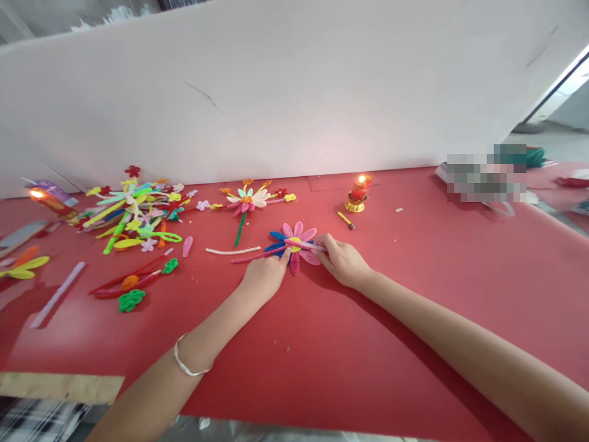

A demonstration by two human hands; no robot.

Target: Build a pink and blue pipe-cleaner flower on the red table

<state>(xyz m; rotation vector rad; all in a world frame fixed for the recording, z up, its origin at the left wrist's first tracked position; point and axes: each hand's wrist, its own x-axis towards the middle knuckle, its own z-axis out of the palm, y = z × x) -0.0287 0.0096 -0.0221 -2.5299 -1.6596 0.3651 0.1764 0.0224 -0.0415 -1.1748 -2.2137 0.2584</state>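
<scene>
A pipe-cleaner flower [298,231] with pink and blue petals and a yellow centre lies on the red table, between my hands. My left hand [264,279] is closed at its lower left side, fingertips on a dark pink pipe cleaner [248,259] that crosses the flower. From the right, my right hand [344,261] pinches a pale lilac pipe cleaner [307,245] whose tip lies over the yellow centre. Part of the petals is hidden under my fingers. A white pipe cleaner [232,250] rests to the left of the flower.
Behind stand a finished flower with a green stem [240,227] and a lit red candle [358,193] on a gold base. A burnt yellow stick [346,220] lies near it. Left are a heap of pipe-cleaner flowers [133,209], another lit candle [53,204] and a lilac strip [59,293].
</scene>
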